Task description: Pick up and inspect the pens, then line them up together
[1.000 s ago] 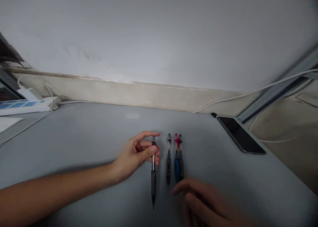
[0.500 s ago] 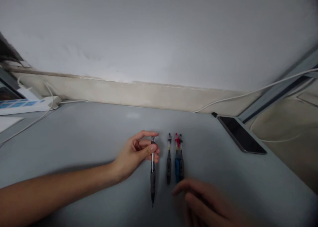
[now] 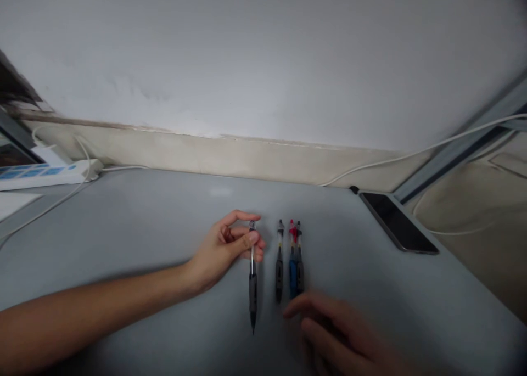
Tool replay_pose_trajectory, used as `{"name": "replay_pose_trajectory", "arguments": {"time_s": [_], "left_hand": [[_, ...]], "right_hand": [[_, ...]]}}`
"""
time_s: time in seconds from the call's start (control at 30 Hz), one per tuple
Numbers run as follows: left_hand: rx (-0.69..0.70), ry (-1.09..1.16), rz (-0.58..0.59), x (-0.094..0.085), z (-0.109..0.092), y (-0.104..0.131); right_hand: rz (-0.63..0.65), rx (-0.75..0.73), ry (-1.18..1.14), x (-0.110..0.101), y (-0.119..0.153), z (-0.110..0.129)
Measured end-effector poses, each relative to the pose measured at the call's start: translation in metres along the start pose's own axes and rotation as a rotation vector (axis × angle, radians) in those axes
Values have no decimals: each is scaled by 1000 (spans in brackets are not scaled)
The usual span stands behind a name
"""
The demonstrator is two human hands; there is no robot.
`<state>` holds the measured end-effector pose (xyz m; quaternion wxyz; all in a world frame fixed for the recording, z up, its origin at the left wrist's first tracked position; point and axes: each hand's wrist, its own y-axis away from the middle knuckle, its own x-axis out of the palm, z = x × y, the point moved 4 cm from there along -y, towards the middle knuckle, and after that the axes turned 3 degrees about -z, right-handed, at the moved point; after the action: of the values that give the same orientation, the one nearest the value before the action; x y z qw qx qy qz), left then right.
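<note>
Slightly forward now, the left hand (image 3: 220, 252) keeps its grip pinched on a slim clear-and-grey plastic pen (image 3: 252, 293), still unreleased; the blurred right hand (image 3: 340, 326) looks loose, empty.

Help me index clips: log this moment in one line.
left hand: holds pen, tip toward wearer | right hand: blurred, near three other pens, contact unclear | table: phone right, power strip left
</note>
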<state>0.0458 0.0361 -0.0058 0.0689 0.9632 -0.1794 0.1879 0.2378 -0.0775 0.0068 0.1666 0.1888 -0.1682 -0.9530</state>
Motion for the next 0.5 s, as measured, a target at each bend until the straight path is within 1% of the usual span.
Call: {"name": "replay_pose_trajectory", "arguments": {"time_s": [0.1, 0.2, 0.23, 0.33, 0.5], "left_hand": [[41, -92, -26, -1, -8, -5], [82, -232, -54, -3, -16, -12], [92, -282, -60, -4, -18, -14], [118, -414, -80, -8, -20, -19], [144, -559, -75, -10, -15, -22]], "right_hand": [[-92, -260, 397, -6, 0, 19], [-149, -592, 822, -4, -2, 36], [-142, -717, 966, 0, -4, 39], [-137, -892, 1110, 7, -12, 39], [-195, -1029, 1232, 15, -22, 34]]}}
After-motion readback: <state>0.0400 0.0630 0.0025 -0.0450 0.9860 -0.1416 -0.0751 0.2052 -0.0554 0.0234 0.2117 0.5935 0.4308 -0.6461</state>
